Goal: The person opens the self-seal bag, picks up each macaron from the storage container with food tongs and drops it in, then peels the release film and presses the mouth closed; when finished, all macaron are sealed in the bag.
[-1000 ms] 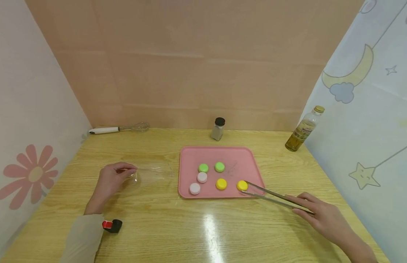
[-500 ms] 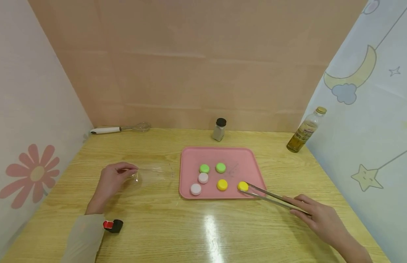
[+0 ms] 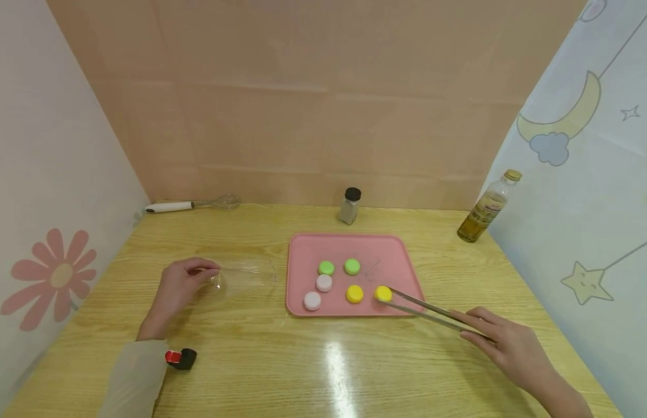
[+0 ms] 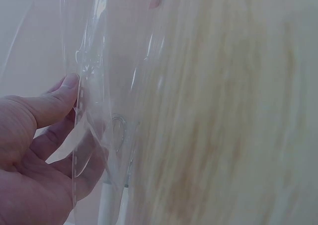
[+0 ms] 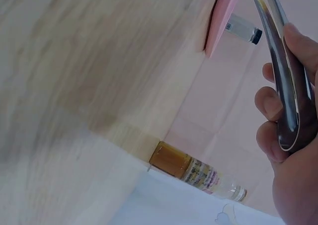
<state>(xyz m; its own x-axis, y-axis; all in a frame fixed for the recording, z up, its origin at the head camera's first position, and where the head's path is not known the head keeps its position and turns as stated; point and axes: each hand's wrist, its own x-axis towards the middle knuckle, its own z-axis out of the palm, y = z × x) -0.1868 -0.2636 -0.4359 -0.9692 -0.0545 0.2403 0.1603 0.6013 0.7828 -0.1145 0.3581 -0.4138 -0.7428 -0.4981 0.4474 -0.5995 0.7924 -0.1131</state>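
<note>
My left hand point(image 3: 181, 285) pinches the edge of a clear plastic bag point(image 3: 247, 273) between thumb and fingers, left of the pink tray point(image 3: 302, 244). In the left wrist view the transparent bag point(image 4: 97, 46) spreads past the thumb. My right hand point(image 3: 511, 342) grips metal tongs point(image 3: 433, 312) near their bend, at the tray's right. The tong tips are on either side of a yellow macaron point(image 3: 383, 294). Also on the tray are another yellow macaron point(image 3: 354, 294), two green ones and two pale pink ones. In the right wrist view the fingers wrap the tongs point(image 5: 288, 86).
Along the back of the wooden table point(image 3: 250, 360) lie a whisk point(image 3: 192, 205) and a small black-capped jar point(image 3: 350, 206). An oil bottle point(image 3: 487, 209) stands at the back right. Decorated walls enclose the left, back and right sides.
The tongs' tips have shifted slightly left together with the yellow macaron, closer to the other yellow one. My left hand keeps its hold on the bag.
</note>
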